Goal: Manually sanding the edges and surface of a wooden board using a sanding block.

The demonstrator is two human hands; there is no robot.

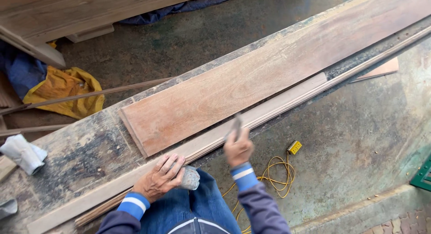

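A long thin strip [251, 119] lies on the bench [85, 148], right at the near edge. Its long way runs from 8 o'clock up to 2 o'clock. A wide board [251, 81] lies just beside it on the far side, going the same way. The left hand [159, 178] sits low at 7 o'clock. Its fingers are spread and rest flat on the strip, and it seems to press a grey pad [191, 178] too. The right hand [238, 148] is just past it along the strip, more to the middle. It is shut around a small dark tool [236, 125], which is blurry. The tool points up at 12 o'clock and its tip is at the strip. So the right hand is nearer to the long free part of the strip. A yellow cord [278, 175] lies on the floor [359, 139] at 4 o'clock.
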